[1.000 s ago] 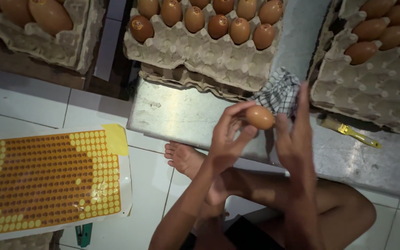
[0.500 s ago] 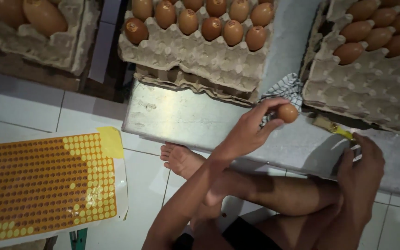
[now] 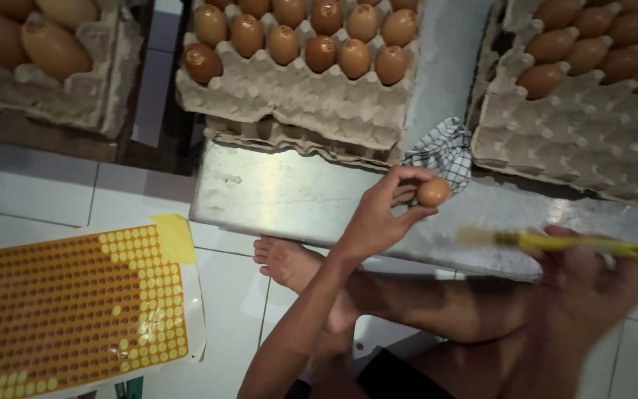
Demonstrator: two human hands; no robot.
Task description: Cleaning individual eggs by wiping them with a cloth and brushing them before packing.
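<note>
1. One brown egg (image 3: 433, 191) sits pinched in the grip of the left hand (image 3: 378, 218), fingertips clamped on it, held above the steel tabletop (image 3: 289, 196) just at 6 o'clock of the checked cloth (image 3: 444, 148).
2. The right hand (image 3: 585, 284), blurred, has its grip closed round one yellow-handled brush (image 3: 555, 240), at 4 o'clock from the egg.
3. The middle egg tray (image 3: 297, 96), at 11 o'clock, carries about eleven eggs in its far rows; its near cups are bare, and it rests on a stack of trays.
4. The right tray (image 3: 555, 140), at 2 o'clock, holds about ten visible eggs, cut by the frame edge.
5. The left tray (image 3: 75, 96), at 10 o'clock, shows about four eggs.
6. One sticker sheet (image 3: 75, 310) lies on the tiled floor (image 3: 31, 192) at 8 o'clock, most dots peeled.
7. One bare foot (image 3: 289, 262) rests at 7 o'clock.
</note>
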